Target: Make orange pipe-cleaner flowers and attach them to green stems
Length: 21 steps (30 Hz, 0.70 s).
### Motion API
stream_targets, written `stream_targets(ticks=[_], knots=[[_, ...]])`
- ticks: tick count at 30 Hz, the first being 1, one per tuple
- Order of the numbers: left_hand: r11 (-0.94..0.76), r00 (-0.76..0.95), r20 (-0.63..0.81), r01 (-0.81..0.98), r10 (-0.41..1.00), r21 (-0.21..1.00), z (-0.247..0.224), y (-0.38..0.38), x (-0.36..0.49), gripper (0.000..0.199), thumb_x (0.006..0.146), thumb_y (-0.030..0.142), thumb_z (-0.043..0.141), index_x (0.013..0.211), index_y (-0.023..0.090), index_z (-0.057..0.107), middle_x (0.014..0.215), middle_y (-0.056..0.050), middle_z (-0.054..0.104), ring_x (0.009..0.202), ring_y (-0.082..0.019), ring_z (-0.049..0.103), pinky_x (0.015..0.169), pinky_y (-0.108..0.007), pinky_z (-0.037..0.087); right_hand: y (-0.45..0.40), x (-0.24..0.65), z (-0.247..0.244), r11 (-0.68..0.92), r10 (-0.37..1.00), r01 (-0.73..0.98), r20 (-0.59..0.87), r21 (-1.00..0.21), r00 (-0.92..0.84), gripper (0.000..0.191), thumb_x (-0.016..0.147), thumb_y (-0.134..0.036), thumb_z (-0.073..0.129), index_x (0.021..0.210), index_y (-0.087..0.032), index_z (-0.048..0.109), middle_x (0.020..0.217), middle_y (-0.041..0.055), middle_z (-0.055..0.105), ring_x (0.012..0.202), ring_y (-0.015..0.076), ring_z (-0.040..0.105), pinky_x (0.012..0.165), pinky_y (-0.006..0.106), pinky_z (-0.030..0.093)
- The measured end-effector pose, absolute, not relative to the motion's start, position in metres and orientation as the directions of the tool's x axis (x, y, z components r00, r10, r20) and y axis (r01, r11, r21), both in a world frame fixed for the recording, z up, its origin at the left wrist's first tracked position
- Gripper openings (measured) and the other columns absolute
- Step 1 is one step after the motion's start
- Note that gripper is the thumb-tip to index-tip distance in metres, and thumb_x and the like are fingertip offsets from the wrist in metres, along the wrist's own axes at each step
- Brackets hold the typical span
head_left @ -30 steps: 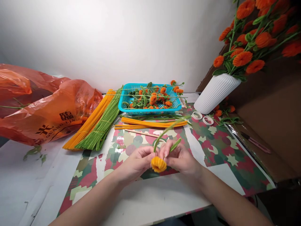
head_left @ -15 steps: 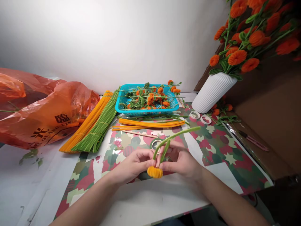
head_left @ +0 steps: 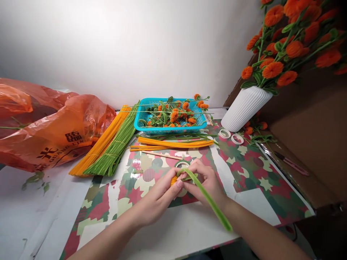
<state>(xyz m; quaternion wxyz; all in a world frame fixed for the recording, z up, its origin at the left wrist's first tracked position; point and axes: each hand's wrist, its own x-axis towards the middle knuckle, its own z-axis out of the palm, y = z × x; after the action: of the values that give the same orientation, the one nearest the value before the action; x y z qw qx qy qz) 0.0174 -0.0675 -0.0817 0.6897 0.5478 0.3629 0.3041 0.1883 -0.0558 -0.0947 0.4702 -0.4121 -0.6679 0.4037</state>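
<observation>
My left hand [head_left: 162,191] pinches a small yellow-orange pipe cleaner flower [head_left: 174,180], whose head is partly hidden by the fingers. Close against it, my right hand [head_left: 204,180] has its fingers closed on a green pipe cleaner [head_left: 210,200] at the base of the flower. The long end of that pipe cleaner arcs over the right hand and points down toward the front. A shorter green end shows between the hands. Just behind the fingers lies a roll of tape [head_left: 183,164], partly covered.
Behind the hands are a wooden stick [head_left: 162,155], loose yellow pipe cleaners [head_left: 176,143] and a blue basket [head_left: 137,124] of orange flowers. Yellow and green bundles [head_left: 108,155] and an orange plastic bag [head_left: 62,133] lie left. A white vase [head_left: 245,108], two tape rolls [head_left: 237,139] and a pink cutter [head_left: 294,165] are right.
The flower has been turned from hanging downward to facing left, between the fingers. The long green end has swung from pointing up and away to pointing down toward me. Both hands stay together.
</observation>
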Motion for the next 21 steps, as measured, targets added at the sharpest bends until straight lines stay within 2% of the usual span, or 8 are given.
stream_targets(ticks=[3,7,9,11,13,16,18,21], knots=[[0.23,0.587,-0.16,-0.047,0.794,0.972,-0.08,-0.066,0.017,0.024,0.097,0.04,0.044,0.104,0.021,0.056,0.082,0.0,0.045,0.07,-0.014,0.038,0.066,-0.025,0.035,-0.055,0.187,-0.096,0.279,0.943,0.144,0.242,-0.95,-0.23,0.009,0.075,-0.02,0.074,0.073,-0.022,0.065,0.07,0.0011,0.059,0.077,0.0183,0.052,0.065,0.028,0.045],[0.33,0.582,-0.189,-0.145,0.791,0.933,-0.085,-0.064,0.019,0.023,0.096,0.043,0.045,0.099,0.021,0.053,0.079,0.001,0.042,0.069,-0.013,0.035,0.064,-0.025,0.032,-0.052,0.19,-0.095,0.389,0.907,0.119,0.358,-0.913,-0.223,0.016,0.072,-0.018,0.074,0.074,-0.022,0.059,0.081,0.0012,0.058,0.084,0.0186,0.053,0.075,0.031,0.044],[0.366,0.572,-0.191,-0.207,0.798,0.908,-0.091,-0.063,0.02,0.027,0.095,0.047,0.043,0.095,0.021,0.051,0.074,0.003,0.041,0.065,-0.012,0.033,0.06,-0.025,0.029,-0.05,0.194,-0.093,0.42,0.892,0.079,0.395,-0.904,-0.218,0.022,0.07,-0.02,0.074,0.085,-0.023,0.058,0.086,0.0011,0.055,0.085,0.0182,0.053,0.077,0.031,0.044],[0.375,0.563,-0.196,-0.221,0.803,0.9,-0.096,-0.061,0.019,0.03,0.094,0.049,0.041,0.092,0.021,0.049,0.069,0.004,0.041,0.06,-0.012,0.03,0.056,-0.025,0.026,-0.049,0.197,-0.091,0.393,0.9,0.061,0.37,-0.918,-0.228,0.03,0.075,-0.023,0.071,0.102,-0.024,0.057,0.087,0.0012,0.055,0.083,0.0176,0.053,0.076,0.031,0.045],[0.383,0.548,-0.223,-0.195,0.806,0.903,-0.098,-0.06,0.019,0.029,0.093,0.048,0.042,0.086,0.02,0.047,0.066,0.004,0.041,0.056,-0.011,0.029,0.054,-0.025,0.024,-0.048,0.199,-0.089,0.372,0.906,0.118,0.333,-0.921,-0.261,0.027,0.082,-0.025,0.064,0.108,-0.024,0.058,0.086,0.0016,0.057,0.081,0.0168,0.054,0.075,0.03,0.046],[0.417,0.503,-0.281,-0.181,0.817,0.891,-0.097,-0.059,0.019,0.028,0.09,0.044,0.046,0.077,0.02,0.043,0.062,0.005,0.04,0.052,-0.009,0.027,0.051,-0.023,0.021,-0.049,0.197,-0.089,0.431,0.878,0.185,0.364,-0.883,-0.312,0.005,0.087,-0.026,0.061,0.088,-0.022,0.064,0.079,0.002,0.063,0.074,0.0161,0.057,0.068,0.029,0.047],[0.448,0.443,-0.321,-0.219,0.837,0.867,-0.095,-0.057,0.021,0.027,0.087,0.042,0.048,0.073,0.02,0.041,0.058,0.007,0.037,0.049,-0.008,0.024,0.049,-0.022,0.019,-0.05,0.195,-0.09,0.49,0.855,0.178,0.43,-0.854,-0.29,0.008,0.087,-0.024,0.063,0.079,-0.021,0.064,0.075,0.0024,0.066,0.07,0.0162,0.06,0.064,0.029,0.048],[0.469,0.331,-0.372,-0.288,0.867,0.835,-0.095,-0.056,0.024,0.024,0.083,0.039,0.05,0.071,0.021,0.038,0.051,0.009,0.032,0.045,-0.007,0.02,0.046,-0.021,0.015,-0.054,0.192,-0.093,0.615,0.779,0.177,0.558,-0.768,-0.286,0.005,0.085,-0.018,0.064,0.082,-0.022,0.066,0.074,0.0038,0.07,0.069,0.0172,0.065,0.064,0.03,0.051]])
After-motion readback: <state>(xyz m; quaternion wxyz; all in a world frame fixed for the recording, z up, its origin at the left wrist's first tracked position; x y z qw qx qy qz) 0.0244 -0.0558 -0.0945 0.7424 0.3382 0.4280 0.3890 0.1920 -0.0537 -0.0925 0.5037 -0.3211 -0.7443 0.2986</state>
